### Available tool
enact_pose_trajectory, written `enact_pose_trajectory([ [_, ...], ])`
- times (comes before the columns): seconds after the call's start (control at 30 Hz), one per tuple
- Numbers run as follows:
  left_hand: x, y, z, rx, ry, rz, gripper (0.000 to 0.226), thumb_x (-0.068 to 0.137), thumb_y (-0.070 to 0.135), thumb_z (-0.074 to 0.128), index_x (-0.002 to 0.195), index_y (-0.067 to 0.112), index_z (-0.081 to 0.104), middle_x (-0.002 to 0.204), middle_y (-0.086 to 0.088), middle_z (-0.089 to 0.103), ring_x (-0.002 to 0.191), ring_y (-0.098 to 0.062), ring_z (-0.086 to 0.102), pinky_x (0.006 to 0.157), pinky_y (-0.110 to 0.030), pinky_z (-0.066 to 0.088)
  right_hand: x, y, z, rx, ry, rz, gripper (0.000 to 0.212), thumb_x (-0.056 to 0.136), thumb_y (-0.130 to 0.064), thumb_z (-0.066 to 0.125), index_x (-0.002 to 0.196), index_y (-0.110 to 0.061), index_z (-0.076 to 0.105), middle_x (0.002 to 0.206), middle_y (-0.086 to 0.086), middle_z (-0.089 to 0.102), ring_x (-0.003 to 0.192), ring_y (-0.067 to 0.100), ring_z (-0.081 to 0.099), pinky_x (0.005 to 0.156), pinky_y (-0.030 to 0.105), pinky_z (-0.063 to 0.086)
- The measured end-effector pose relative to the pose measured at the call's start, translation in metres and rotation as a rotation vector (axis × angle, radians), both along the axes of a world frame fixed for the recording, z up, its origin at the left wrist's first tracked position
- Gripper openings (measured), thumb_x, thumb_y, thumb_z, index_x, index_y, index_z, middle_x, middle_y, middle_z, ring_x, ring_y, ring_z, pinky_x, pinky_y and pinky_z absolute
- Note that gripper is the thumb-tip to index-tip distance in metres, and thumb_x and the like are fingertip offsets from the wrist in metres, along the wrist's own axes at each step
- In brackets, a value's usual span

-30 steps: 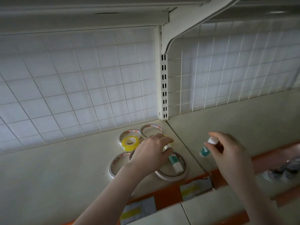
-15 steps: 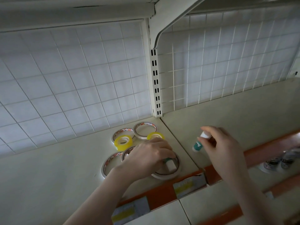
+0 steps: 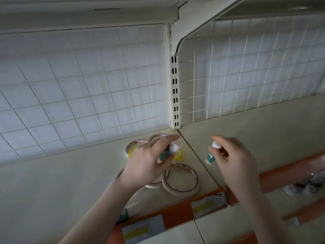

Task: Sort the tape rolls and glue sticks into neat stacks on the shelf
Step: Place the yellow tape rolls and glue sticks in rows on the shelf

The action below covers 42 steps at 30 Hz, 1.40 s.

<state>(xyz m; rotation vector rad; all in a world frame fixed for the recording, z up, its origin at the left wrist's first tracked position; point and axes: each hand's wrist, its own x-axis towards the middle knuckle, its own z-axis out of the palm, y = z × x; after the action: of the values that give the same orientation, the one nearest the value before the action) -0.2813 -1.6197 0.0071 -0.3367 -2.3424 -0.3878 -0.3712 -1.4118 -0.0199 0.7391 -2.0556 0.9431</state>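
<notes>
Left hand (image 3: 147, 162) grips glue stick (image 3: 168, 152) above tape rolls (image 3: 181, 180); right hand (image 3: 235, 162) pinches second glue stick (image 3: 210, 155).

The shelf (image 3: 70, 173) surface is pale cream. Its near edge strip (image 3: 177, 213) is orange and carries price labels (image 3: 143, 228) in grey-white with a yellow band. The back panel (image 3: 88, 95) is white with a square grid pattern. The slotted upright (image 3: 175, 92) is cream with paired black slots.

The large tape roll (image 3: 181, 180) at the near right is off-white with a dark inner line and reddish-brown print on its upper rim. The two far tape rolls (image 3: 136, 143) are white with red-orange print. The small tape roll (image 3: 178, 154) is translucent yellow.

The left glue stick (image 3: 168, 153) has a teal body and a white cap. The right glue stick (image 3: 210, 156) is teal with white markings, a white cap and a white base.
</notes>
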Motion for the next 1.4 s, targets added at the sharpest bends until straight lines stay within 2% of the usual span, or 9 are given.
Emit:
enact_pose_trajectory([
  [0.27,0.051,-0.052,0.008,0.234,0.038,0.279,0.037,0.075,0.038,0.052,0.111,0.039,0.046,0.091,0.021,0.059,0.073,-0.006,0.061,0.062,-0.032,0.055,0.017,-0.065,0.016,-0.068,0.074,0.159,0.028,0.072,-0.002,0.078,0.098,-0.004,0.070,0.081,0.008,0.066,0.065,0.027,0.063,0.056,0.035,0.052],
  [0.43,0.109,-0.103,0.012,0.352,0.060,0.468,0.039,0.078,0.020,0.069,0.102,0.038,0.044,0.084,0.023,0.058,0.079,0.001,0.060,0.062,-0.020,0.052,0.052,-0.129,0.027,-0.087,0.099,0.278,0.024,0.071,-0.006,0.078,0.093,-0.007,0.071,0.078,0.003,0.066,0.064,0.020,0.061,0.059,0.030,0.046],
  [0.63,0.208,-0.175,0.009,0.446,0.126,0.670,0.041,0.074,0.019,0.074,0.096,0.040,0.047,0.080,0.020,0.063,0.064,-0.007,0.062,0.060,-0.035,0.055,0.125,-0.221,0.038,-0.053,0.073,0.461,0.032,0.064,0.003,0.081,0.093,-0.006,0.071,0.076,0.002,0.064,0.056,0.018,0.061,0.052,0.028,0.049],
  [0.7,0.251,-0.198,0.009,0.461,0.135,0.714,0.041,0.072,0.023,0.074,0.097,0.040,0.046,0.085,0.026,0.062,0.058,-0.005,0.061,0.061,-0.033,0.053,0.158,-0.258,0.037,-0.059,0.050,0.521,0.032,0.063,0.004,0.081,0.090,-0.008,0.070,0.075,0.000,0.062,0.057,0.010,0.056,0.056,0.024,0.042],
  [0.77,0.296,-0.224,0.011,0.467,0.138,0.743,0.042,0.071,0.025,0.073,0.099,0.041,0.045,0.089,0.034,0.058,0.053,-0.003,0.060,0.061,-0.030,0.053,0.196,-0.295,0.035,-0.065,0.023,0.569,0.030,0.062,0.006,0.080,0.086,-0.009,0.069,0.072,-0.002,0.060,0.069,0.014,0.053,0.061,0.027,0.040],
  [0.93,0.409,-0.301,0.014,0.462,0.166,0.843,0.044,0.070,0.024,0.075,0.099,0.040,0.046,0.085,0.041,0.056,0.062,0.003,0.059,0.063,-0.028,0.051,0.297,-0.387,0.033,-0.069,-0.034,0.655,0.028,0.063,0.002,0.082,0.084,-0.010,0.069,0.071,0.000,0.061,0.078,0.017,0.051,0.064,0.030,0.038],
  [1.1,0.499,-0.372,0.020,0.465,0.161,0.908,0.049,0.070,0.015,0.077,0.096,0.041,0.045,0.079,0.026,0.062,0.078,0.010,0.058,0.066,-0.023,0.048,0.375,-0.464,0.038,-0.015,-0.049,0.686,0.030,0.063,-0.002,0.083,0.089,-0.011,0.070,0.074,-0.002,0.063,0.060,0.013,0.057,0.061,0.023,0.035],
  [1.17,0.525,-0.397,0.022,0.462,0.157,0.935,0.049,0.070,0.014,0.078,0.096,0.039,0.045,0.073,0.024,0.060,0.079,0.009,0.058,0.067,-0.025,0.050,0.397,-0.491,0.043,-0.005,-0.059,0.694,0.032,0.063,-0.002,0.083,0.091,-0.011,0.071,0.075,0.000,0.066,0.061,0.022,0.063,0.060,0.022,0.035],
  [1.4,0.584,-0.484,0.013,0.443,0.183,1.022,0.047,0.068,0.017,0.080,0.092,0.039,0.046,0.072,0.026,0.058,0.069,0.008,0.059,0.064,-0.025,0.050,0.444,-0.591,0.057,0.092,-0.193,0.795,0.021,0.074,-0.008,0.075,0.094,-0.014,0.070,0.079,-0.011,0.061,0.065,0.017,0.059,0.066,0.029,0.045],
])
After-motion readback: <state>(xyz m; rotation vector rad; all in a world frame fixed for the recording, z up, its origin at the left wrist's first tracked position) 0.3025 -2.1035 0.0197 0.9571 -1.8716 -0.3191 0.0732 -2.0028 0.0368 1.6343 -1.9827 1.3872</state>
